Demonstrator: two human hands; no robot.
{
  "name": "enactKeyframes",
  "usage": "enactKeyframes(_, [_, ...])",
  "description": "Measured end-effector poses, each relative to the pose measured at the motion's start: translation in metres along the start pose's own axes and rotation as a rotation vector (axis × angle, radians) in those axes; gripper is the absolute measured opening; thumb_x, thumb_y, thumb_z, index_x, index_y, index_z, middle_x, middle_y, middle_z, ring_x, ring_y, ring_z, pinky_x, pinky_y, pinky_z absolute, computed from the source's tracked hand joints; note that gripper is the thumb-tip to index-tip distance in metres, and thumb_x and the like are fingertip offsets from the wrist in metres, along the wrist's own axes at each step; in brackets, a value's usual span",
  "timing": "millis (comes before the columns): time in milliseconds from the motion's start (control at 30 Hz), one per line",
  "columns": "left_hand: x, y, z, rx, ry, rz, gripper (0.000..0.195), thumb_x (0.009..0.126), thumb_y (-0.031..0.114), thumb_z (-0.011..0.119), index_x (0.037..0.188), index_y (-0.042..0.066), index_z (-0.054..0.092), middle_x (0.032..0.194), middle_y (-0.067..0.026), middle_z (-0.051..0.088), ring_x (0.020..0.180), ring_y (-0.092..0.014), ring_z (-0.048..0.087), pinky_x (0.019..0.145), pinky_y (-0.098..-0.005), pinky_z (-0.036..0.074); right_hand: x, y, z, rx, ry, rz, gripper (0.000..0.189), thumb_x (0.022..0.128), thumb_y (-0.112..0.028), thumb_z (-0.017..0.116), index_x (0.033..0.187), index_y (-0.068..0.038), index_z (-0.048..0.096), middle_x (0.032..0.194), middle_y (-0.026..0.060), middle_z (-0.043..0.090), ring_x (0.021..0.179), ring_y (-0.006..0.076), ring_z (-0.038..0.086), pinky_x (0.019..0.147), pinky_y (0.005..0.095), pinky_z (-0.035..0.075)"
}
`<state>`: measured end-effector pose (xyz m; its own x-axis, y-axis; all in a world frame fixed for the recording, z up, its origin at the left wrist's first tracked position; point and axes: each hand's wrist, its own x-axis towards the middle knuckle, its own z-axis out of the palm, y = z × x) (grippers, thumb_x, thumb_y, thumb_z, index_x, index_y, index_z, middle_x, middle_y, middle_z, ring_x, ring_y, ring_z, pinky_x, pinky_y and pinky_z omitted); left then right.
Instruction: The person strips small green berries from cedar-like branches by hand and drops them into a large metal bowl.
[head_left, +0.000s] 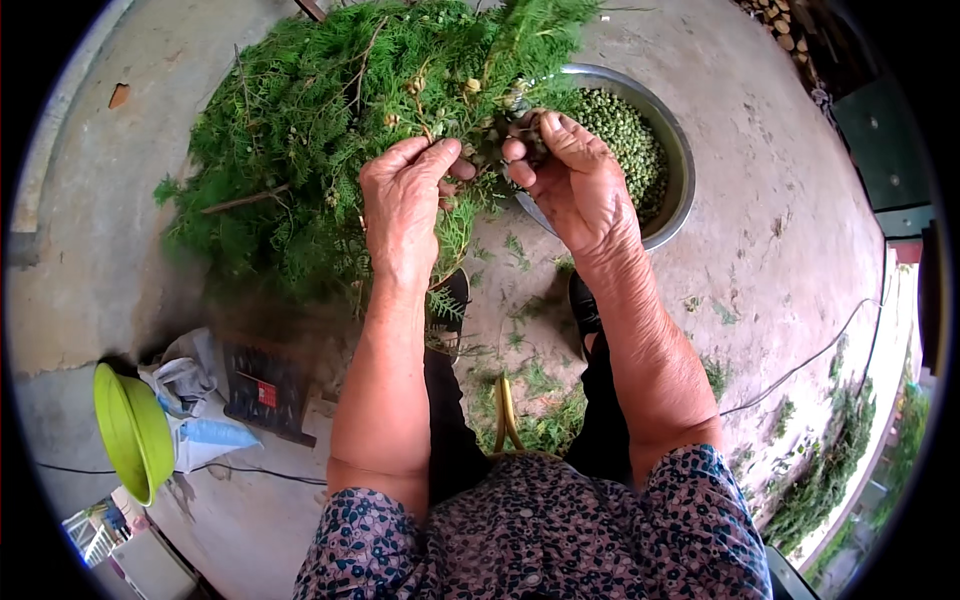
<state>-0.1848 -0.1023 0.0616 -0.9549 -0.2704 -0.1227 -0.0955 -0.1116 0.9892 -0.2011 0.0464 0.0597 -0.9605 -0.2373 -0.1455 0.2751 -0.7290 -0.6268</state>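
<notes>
My left hand (409, 199) pinches a thin conifer twig (424, 124) between thumb and fingers. Open tan cones (415, 85) show on the twig's upper part, and scale-leaved green sprays hang below the hand. My right hand (577, 169) is curled, palm partly up, around small dark pieces (534, 142) that look like cones; fingers and shadow hide part of them. Just beyond it stands a round metal basin (686, 180) holding many small green cones (622, 135). A large heap of cut arborvitae-like branches (292, 142) lies beyond and left of my left hand.
A lime-green plastic basin (131, 435) leans beside white sacks (206, 439) and a dark board (262, 390) at lower left. A black cable (802, 360) crosses the concrete floor (757, 172) on the right. Green clippings (547, 420) lie between my feet. Stacked firewood (780, 26) is at upper right.
</notes>
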Motion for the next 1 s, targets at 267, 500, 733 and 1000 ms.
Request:
enactKeyframes(267, [0.002, 0.003, 0.002, -0.043, 0.017, 0.013, 0.009, 0.077, 0.007, 0.062, 0.079, -0.001, 0.061, 0.066, -0.0055, 0.060, 0.053, -0.009, 0.047, 0.048, -0.0216, 0.034, -0.008, 0.023, 0.005, -0.046, 0.119, 0.053, 0.014, 0.086, -0.007, 0.052, 0.093, 0.004, 0.056, 0.073, 0.0064, 0.056, 0.060, 0.0121, 0.053, 0.050, 0.0215, 0.043])
enactKeyframes(500, [-0.002, -0.002, 0.010, -0.021, -0.075, 0.015, 0.009, 0.077, 0.007, 0.060, 0.072, 0.000, 0.059, 0.060, -0.0010, 0.055, 0.050, -0.005, 0.044, 0.045, -0.0194, 0.033, -0.006, 0.032, 0.010, -0.300, 0.178, 0.009, 0.010, 0.082, -0.005, 0.057, 0.087, 0.004, 0.058, 0.069, 0.0038, 0.058, 0.055, 0.0081, 0.050, 0.047, 0.0188, 0.038])
enactKeyframes(733, [-0.003, -0.003, 0.009, -0.039, -0.096, -0.029, 0.008, 0.075, 0.006, 0.060, 0.070, 0.000, 0.059, 0.060, -0.0009, 0.055, 0.051, -0.005, 0.044, 0.046, -0.0196, 0.032, -0.004, 0.030, 0.004, -0.259, 0.150, 0.129, 0.009, 0.084, -0.006, 0.055, 0.082, 0.002, 0.057, 0.070, 0.0042, 0.058, 0.054, 0.0082, 0.047, 0.046, 0.0203, 0.037])
enactKeyframes(1000, [0.006, -0.001, 0.000, -0.044, 0.041, 0.022, 0.006, 0.075, 0.005, 0.062, 0.073, 0.001, 0.058, 0.062, -0.0025, 0.056, 0.051, -0.008, 0.045, 0.047, -0.0199, 0.032, -0.011, 0.015, -0.002, -0.169, 0.005, 0.201, 0.011, 0.085, -0.008, 0.054, 0.089, 0.002, 0.054, 0.069, 0.0026, 0.051, 0.055, 0.0111, 0.047, 0.046, 0.0239, 0.039])
